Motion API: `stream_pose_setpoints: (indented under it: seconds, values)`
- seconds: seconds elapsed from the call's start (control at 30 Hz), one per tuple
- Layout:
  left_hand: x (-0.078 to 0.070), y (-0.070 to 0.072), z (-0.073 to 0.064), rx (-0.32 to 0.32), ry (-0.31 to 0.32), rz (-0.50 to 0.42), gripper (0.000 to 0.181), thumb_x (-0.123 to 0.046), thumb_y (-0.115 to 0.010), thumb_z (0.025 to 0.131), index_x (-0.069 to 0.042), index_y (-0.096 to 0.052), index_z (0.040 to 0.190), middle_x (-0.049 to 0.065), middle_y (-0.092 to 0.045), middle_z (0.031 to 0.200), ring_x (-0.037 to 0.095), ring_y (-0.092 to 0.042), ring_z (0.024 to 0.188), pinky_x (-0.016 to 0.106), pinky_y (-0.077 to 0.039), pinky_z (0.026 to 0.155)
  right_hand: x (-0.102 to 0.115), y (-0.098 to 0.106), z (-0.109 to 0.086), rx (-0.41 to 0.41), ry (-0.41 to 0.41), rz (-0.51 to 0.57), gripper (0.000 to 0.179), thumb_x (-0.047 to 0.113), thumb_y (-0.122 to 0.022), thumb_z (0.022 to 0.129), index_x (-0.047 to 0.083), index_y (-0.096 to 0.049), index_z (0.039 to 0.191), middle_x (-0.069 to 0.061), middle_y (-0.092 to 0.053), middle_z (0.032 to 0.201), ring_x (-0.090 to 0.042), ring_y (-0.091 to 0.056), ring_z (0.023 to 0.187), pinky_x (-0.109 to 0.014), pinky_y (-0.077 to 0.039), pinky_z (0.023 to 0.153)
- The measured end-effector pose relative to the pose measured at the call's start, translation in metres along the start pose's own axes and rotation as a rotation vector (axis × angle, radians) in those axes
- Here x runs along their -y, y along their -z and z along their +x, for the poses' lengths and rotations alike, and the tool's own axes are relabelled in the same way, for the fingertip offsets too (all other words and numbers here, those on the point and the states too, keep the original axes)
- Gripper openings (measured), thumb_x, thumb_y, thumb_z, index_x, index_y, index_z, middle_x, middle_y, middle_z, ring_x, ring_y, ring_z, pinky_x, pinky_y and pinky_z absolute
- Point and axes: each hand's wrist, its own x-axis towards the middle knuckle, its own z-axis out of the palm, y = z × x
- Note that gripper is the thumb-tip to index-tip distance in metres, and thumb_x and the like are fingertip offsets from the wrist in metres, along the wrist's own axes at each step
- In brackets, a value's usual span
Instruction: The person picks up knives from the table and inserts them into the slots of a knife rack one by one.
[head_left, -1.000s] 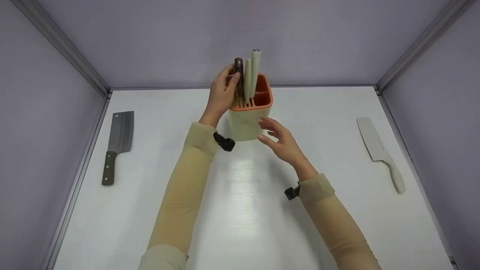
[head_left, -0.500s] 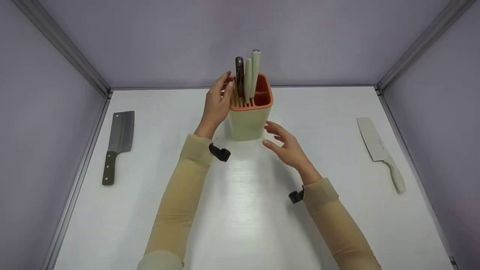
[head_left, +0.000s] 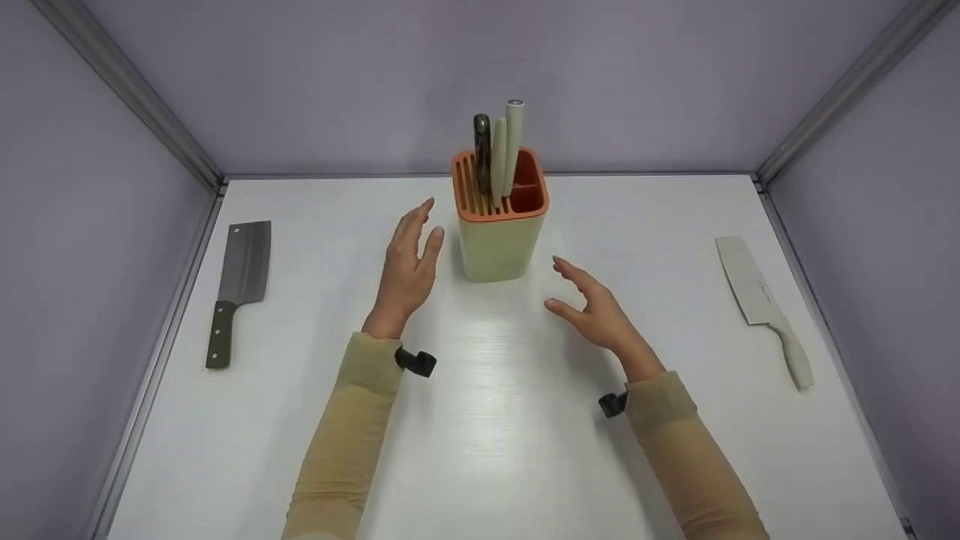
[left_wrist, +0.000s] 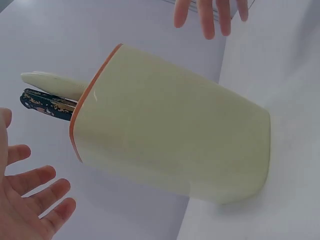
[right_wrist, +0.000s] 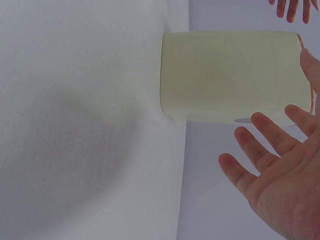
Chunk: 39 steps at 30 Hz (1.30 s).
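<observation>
A pale green knife block point(head_left: 499, 251) with an orange slotted top stands upright at the back middle of the table. Three handles rise from its slots: a dark mottled knife handle point(head_left: 482, 150), a pale green one point(head_left: 499, 154) and a taller white one point(head_left: 514, 142). My left hand point(head_left: 405, 270) is held left of the block, apart from it, fingers extended and holding nothing. To the block's front right, my right hand point(head_left: 600, 311) hovers with spread fingers, also holding nothing. Both wrist views show the block's plain side point(left_wrist: 170, 125) and open palms.
A grey cleaver point(head_left: 244, 262) with a dark riveted handle lies at the table's left. On the right lies a pale kitchen knife point(head_left: 754, 289) with a curved handle. Low purple-grey walls point(head_left: 360, 90) enclose the white table point(head_left: 480, 450) on the back and sides.
My left hand has let go of the dark knife handle and drawn back toward the lower left. My right hand has shifted away to the right and nearer. The block stays put.
</observation>
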Motion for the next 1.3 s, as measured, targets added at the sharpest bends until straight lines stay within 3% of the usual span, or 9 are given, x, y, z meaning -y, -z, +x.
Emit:
stream_pose_setpoints:
  seconds: [0.1,0.33,0.53,0.73,1.0,1.3]
  values:
    - [0.005,0.001,-0.015,0.021,0.003,0.042,0.054,-0.036,-0.041,0.107,-0.005,-0.037,0.151,0.010,-0.040,0.150,0.019,-0.034,0.139,0.037,-0.028,0.112,-0.005,0.003,-0.004,0.006,-0.015,-0.021,0.073,0.047,-0.064,0.093,0.024,-0.032,0.155,-0.003,-0.037,0.154,-0.023,-0.034,0.140,-0.051,-0.025,0.113]
    - [0.018,-0.002,-0.045,0.043,-0.021,0.186,0.055,-0.031,-0.049,0.104,-0.004,-0.036,0.150,0.016,-0.041,0.149,0.027,-0.036,0.139,0.044,-0.029,0.111,-0.019,0.014,-0.018,0.001,-0.044,-0.032,0.071,0.036,-0.066,0.096,0.018,-0.031,0.155,-0.004,-0.033,0.156,-0.026,-0.030,0.142,-0.051,-0.024,0.113]
    - [0.024,-0.012,-0.067,0.092,0.006,0.272,0.060,-0.041,-0.047,0.104,-0.006,-0.036,0.151,0.019,-0.040,0.149,0.030,-0.036,0.138,0.050,-0.031,0.109,-0.033,0.024,-0.030,-0.019,-0.090,-0.033,0.076,0.046,-0.063,0.094,0.017,-0.029,0.156,-0.008,-0.033,0.156,-0.029,-0.029,0.142,-0.053,-0.023,0.113]
    - [0.024,-0.028,-0.082,0.139,0.028,0.288,0.062,-0.045,-0.046,0.103,-0.008,-0.036,0.152,0.017,-0.039,0.150,0.030,-0.037,0.138,0.050,-0.032,0.108,-0.050,0.034,-0.040,-0.046,-0.138,-0.060,0.078,0.047,-0.063,0.094,0.017,-0.027,0.156,-0.010,-0.032,0.156,-0.033,-0.028,0.142,-0.057,-0.023,0.111]
    - [0.019,-0.053,-0.093,0.200,-0.004,0.251,0.066,-0.049,-0.047,0.102,-0.006,-0.037,0.151,0.019,-0.040,0.150,0.031,-0.038,0.137,0.051,-0.033,0.107,-0.070,0.052,-0.054,-0.095,-0.221,-0.076,0.079,0.050,-0.061,0.094,0.020,-0.024,0.157,-0.014,-0.034,0.154,-0.036,-0.028,0.142,-0.060,-0.022,0.110]
    - [0.010,-0.077,-0.100,0.267,-0.046,0.224,0.067,-0.053,-0.045,0.101,-0.011,-0.035,0.152,0.016,-0.040,0.150,0.027,-0.038,0.137,0.049,-0.033,0.107,-0.101,0.080,-0.072,-0.138,-0.313,-0.103,0.082,0.050,-0.059,0.095,0.012,-0.021,0.157,-0.023,-0.031,0.154,-0.044,-0.027,0.140,-0.064,-0.024,0.107]
